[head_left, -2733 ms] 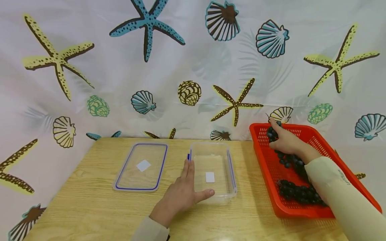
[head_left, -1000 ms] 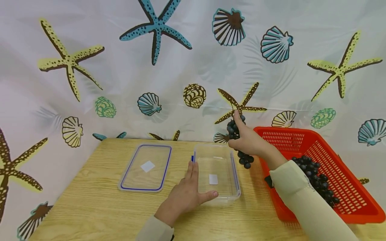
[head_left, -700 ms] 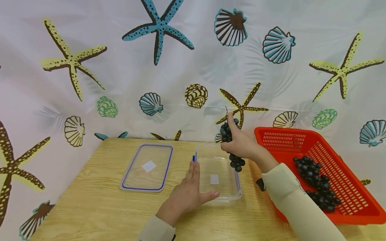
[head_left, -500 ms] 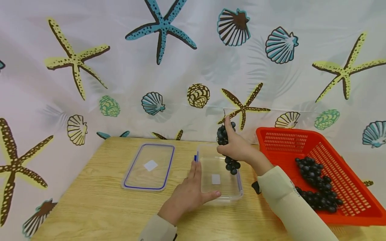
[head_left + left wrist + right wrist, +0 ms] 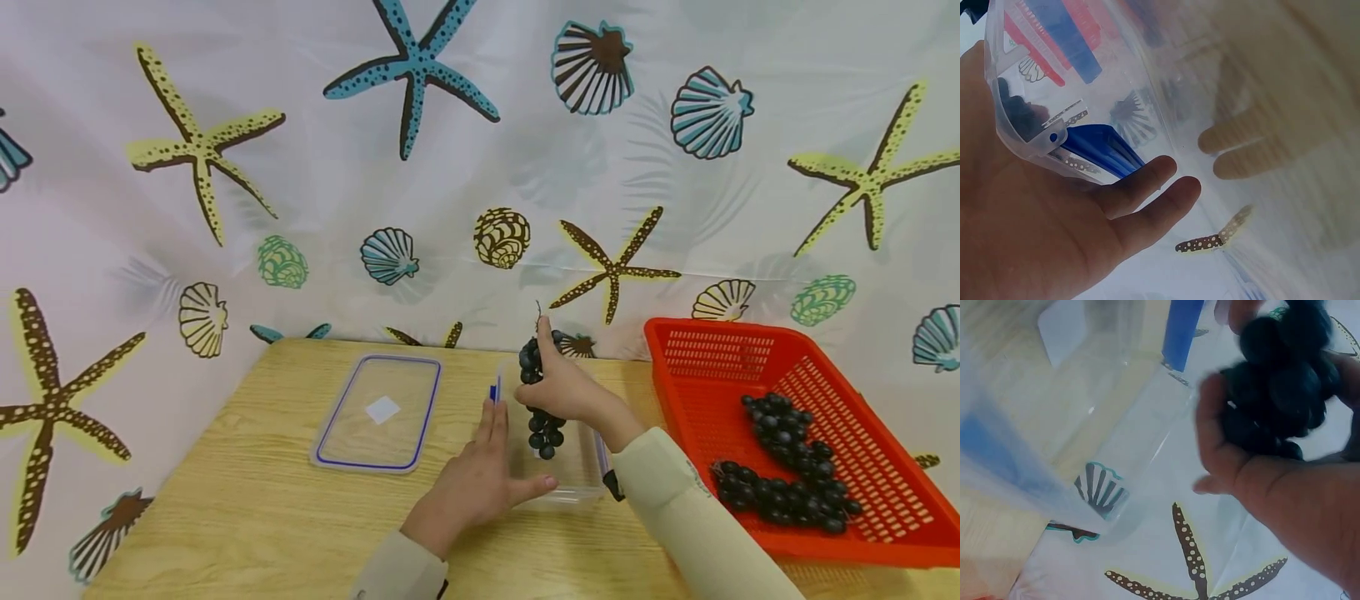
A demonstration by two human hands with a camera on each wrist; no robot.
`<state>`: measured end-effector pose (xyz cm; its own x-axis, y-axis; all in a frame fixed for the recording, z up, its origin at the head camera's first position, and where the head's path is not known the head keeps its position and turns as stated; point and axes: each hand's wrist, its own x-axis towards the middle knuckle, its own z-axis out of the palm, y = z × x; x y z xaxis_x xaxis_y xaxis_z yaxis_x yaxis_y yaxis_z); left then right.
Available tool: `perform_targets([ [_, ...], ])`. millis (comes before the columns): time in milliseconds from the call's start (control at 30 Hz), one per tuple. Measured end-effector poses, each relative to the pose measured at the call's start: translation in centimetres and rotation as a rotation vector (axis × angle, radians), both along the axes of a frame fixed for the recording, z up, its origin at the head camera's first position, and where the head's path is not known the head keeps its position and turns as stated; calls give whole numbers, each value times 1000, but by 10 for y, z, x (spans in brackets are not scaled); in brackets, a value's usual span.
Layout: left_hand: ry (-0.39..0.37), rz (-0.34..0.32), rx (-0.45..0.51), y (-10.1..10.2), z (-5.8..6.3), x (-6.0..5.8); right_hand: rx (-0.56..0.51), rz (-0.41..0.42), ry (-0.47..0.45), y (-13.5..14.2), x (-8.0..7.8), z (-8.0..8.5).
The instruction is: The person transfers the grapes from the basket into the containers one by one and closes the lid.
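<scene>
My right hand grips a bunch of dark grapes over the clear plastic container; its lower grapes hang before the container's interior. In the right wrist view, curled fingers wrap the grapes, with the container's wall to the left. My left hand rests against the container's left side, fingers straight and thumb stretched along the near side. The left wrist view shows the left hand beside the clear wall and a blue-edged clip.
A clear lid with a blue seal lies left of the container on the wooden table. A red plastic basket stands at the right, with more dark grapes in it. A patterned curtain hangs behind.
My right hand has lifted the grape bunch out of the red basket, carried it left and lowered it over the container. My left hand has stayed at the container's side.
</scene>
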<state>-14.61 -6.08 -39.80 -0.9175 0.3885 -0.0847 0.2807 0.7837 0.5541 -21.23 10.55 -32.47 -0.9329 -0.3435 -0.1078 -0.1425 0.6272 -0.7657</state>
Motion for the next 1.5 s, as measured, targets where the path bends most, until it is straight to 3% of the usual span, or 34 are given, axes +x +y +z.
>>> perform_targets([
  [333,-30,-16,21,1,0,-1,51,48,-78,-4,-2,-4],
  [667,-54,-1,41,4,0,-2,89,110,-280,-1,-8,-10],
  [900,-67,11,55,5,0,-3,87,124,-306,5,-13,-10],
  [1033,-67,16,45,6,0,-3,103,104,-280,7,-13,-8],
  [1167,-72,27,36,6,0,-2,148,109,-198,9,-11,-1],
  [1333,-83,44,46,3,0,-1,214,141,-20,11,-7,18],
  [1500,-90,61,49,2,-1,0,225,99,132,17,-1,43],
])
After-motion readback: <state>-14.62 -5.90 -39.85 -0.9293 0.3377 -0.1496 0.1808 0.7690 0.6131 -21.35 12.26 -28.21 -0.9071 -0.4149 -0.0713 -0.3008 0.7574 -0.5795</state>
